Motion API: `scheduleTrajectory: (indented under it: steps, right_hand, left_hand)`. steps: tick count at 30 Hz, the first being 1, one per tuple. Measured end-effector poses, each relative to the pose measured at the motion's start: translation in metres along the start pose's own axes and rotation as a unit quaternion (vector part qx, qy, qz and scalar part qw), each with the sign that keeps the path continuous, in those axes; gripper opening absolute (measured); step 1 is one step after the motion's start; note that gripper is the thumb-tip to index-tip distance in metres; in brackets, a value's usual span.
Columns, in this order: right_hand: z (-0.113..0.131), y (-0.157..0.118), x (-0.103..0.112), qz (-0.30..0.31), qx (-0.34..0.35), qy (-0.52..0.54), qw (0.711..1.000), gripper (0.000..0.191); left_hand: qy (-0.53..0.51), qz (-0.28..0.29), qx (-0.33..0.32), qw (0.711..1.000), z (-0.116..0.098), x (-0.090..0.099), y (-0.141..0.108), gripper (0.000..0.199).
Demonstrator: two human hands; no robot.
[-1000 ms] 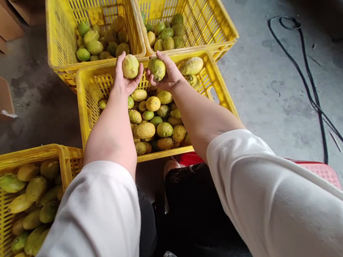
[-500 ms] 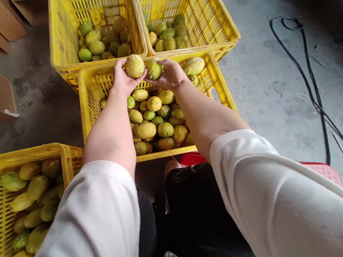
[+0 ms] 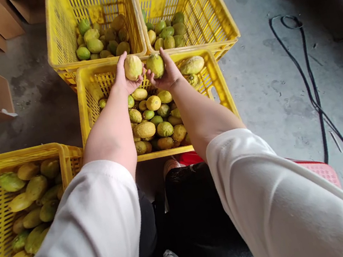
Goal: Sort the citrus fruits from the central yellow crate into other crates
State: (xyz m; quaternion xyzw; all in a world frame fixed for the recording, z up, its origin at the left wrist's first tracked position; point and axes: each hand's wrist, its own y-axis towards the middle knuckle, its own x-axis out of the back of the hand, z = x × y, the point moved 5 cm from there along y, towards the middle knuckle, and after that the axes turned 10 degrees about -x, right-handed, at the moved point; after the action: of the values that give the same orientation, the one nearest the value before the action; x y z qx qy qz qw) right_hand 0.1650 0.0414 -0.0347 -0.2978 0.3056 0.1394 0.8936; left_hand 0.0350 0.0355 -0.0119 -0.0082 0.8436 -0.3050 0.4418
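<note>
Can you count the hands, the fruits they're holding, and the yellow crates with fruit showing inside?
Left hand, right hand: 2
Held yellow fruit, held green fruit: 2
Front crate, left crate, back-left crate, back-right crate: 4
Total: 8

Rounded yellow fruit, held up; greener fruit just beside it, also held.

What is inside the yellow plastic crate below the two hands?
Inside the yellow plastic crate lie oval yellow-green fruits. The bare forearms hide parts of its interior; the fruits cover what lies beneath.
</note>
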Motion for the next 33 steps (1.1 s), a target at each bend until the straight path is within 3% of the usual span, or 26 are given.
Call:
scheduleTrajectory:
  steps: [5,10,14,20,23,27,33]
  right_hand:
    - [0.005,-0.014,-0.006,-0.050,0.062,0.061,0.995,0.028]
    - [0.010,-0.024,-0.013,-0.045,0.099,0.100,0.989,0.015]
    - [0.010,-0.025,-0.017,-0.023,0.076,0.073,0.994,0.024]
    - [0.005,-0.017,-0.011,-0.065,0.002,0.080,0.995,0.025]
    - [0.005,-0.012,-0.007,-0.066,0.033,0.095,0.993,0.033]
    - [0.008,-0.008,-0.003,-0.078,0.076,0.105,0.989,0.030]
    - [0.014,-0.005,0.001,-0.039,0.080,0.056,0.994,0.028]
  left_hand:
    - [0.007,0.007,-0.046,0.999,-0.002,0.002,-0.006,0.021]
    - [-0.019,0.022,-0.080,0.996,-0.005,0.004,-0.001,0.027]
    - [-0.017,0.031,-0.062,0.997,-0.006,0.002,0.000,0.038]
    - [-0.007,0.017,-0.044,0.999,-0.007,-0.002,-0.007,0.036]
    - [-0.072,-0.004,-0.058,0.996,-0.007,-0.004,-0.012,0.039]
    - [-0.128,0.024,-0.084,0.988,-0.011,-0.010,-0.019,0.044]
    - [-0.112,-0.023,-0.061,0.992,-0.011,-0.005,-0.013,0.035]
